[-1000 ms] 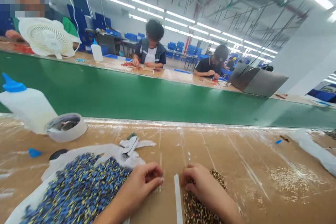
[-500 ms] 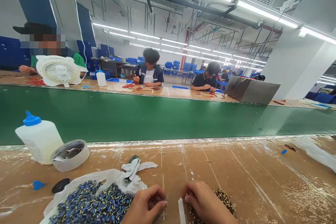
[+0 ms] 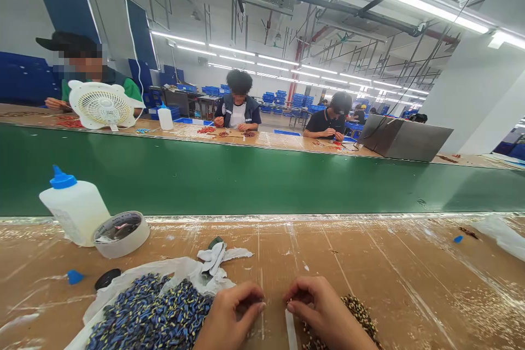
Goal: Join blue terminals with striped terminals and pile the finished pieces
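My left hand (image 3: 234,314) is closed in a pinch, thumb against fingertips, just right of a pile of small blue-and-yellow pieces (image 3: 156,311) on white plastic. Whatever it pinches is too small to make out. Across a narrow gap, my right hand (image 3: 318,306) also pinches, its fingertips at the top end of a narrow white strip (image 3: 291,331) on the table. Anything between those fingertips is too small to name. Partly under and beside the right hand lies a pile of small dark-and-gold pieces (image 3: 361,314).
Left stand a blue-capped bottle (image 3: 77,210) and a tape roll (image 3: 122,249) holding scraps. A crumpled white scrap (image 3: 213,260) lies above the pile. Beyond the green belt (image 3: 229,180), several people sit at a bench with a white fan (image 3: 102,106). Pale bits (image 3: 484,306) are scattered right.
The view has shifted slightly, so the scene sits further right. My right hand's fingertips have come to the strip's top end. Both hands keep their pinch.
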{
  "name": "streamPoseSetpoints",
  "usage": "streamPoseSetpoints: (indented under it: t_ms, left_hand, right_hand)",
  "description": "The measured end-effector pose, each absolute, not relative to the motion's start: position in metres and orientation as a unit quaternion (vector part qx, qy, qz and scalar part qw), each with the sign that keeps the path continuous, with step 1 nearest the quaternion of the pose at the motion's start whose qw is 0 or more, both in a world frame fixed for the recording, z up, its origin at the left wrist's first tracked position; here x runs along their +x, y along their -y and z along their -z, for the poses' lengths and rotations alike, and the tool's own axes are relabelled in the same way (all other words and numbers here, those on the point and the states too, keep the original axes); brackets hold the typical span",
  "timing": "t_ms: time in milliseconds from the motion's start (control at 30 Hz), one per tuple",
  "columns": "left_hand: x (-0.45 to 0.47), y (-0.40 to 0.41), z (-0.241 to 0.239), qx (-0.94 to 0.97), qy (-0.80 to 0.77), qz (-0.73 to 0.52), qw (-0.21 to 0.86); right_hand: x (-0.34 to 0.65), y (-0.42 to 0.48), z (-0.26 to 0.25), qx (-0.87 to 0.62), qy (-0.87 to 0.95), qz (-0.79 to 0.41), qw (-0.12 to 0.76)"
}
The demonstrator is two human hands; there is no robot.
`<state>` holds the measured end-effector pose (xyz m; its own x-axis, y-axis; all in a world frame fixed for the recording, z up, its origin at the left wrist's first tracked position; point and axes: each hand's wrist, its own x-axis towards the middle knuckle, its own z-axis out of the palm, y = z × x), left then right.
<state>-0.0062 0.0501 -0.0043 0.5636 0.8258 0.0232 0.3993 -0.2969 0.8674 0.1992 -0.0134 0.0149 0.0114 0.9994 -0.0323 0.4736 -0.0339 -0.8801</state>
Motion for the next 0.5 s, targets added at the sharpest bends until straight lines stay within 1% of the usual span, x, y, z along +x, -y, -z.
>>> streamPoseSetpoints:
  t_ms: [133,333,500]
  left_hand:
    - [-0.009,-0.05,0.004,0.792,-0.394,-0.244,0.398]
    - [-0.01,-0.047,-0.003,0.809,-0.397,-0.247,0.357]
    - [-0.01,-0.045,-0.004,0.814,-0.394,-0.264,0.336]
  right_hand:
    - [0.189,0.01,-0.007,-0.58,0.603,-0.379,0.396]
    - [0.184,0.011,0.0,-0.586,0.579,-0.393,0.409]
    - [0.179,0.012,-0.001,-0.581,0.558,-0.387,0.449]
